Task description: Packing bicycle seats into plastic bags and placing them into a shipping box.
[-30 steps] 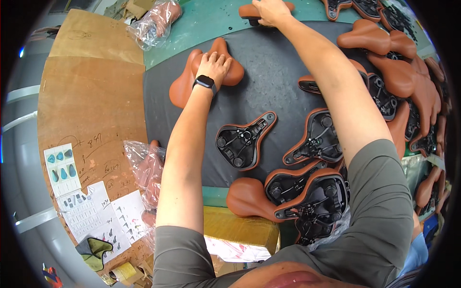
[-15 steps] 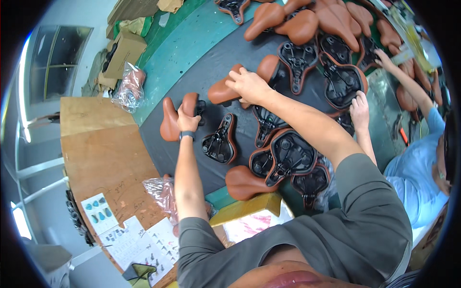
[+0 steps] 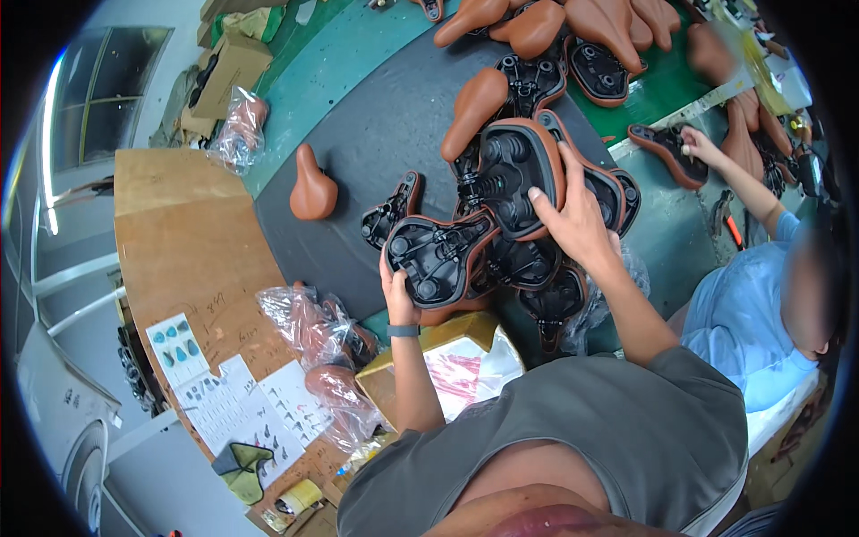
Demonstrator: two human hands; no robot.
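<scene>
My left hand (image 3: pixel 398 291) is closed on the edge of a brown bicycle saddle (image 3: pixel 438 255), turned so its black underside faces up. In my right hand (image 3: pixel 577 215) is a second bicycle saddle (image 3: pixel 517 170), tilted, its black base and springs showing; thumb and fingers grip its wide end. Both saddles are close together above a cluster of others, including an underside-up saddle (image 3: pixel 528 261) partly covered by them. Just beyond my right hand's saddle lies a brown-side-up saddle (image 3: pixel 474 107). A smaller black-bottomed saddle (image 3: pixel 390 210) lies left of the pair.
A lone brown saddle (image 3: pixel 313 186) lies on the dark mat (image 3: pixel 295 98). More saddles (image 3: pixel 604 31) are heaped at the far side. A co-worker in light blue (image 3: pixel 738 295) touches another saddle (image 3: pixel 671 154) at right. Plastic-wrapped saddles (image 3: pixel 313 327) and a box (image 3: pixel 438 362) are near me.
Both hands have moved rightward and toward me from brown-side-up saddles on the mat. They now hold saddles showing black undersides. The co-worker's saddle has moved nearer to them.
</scene>
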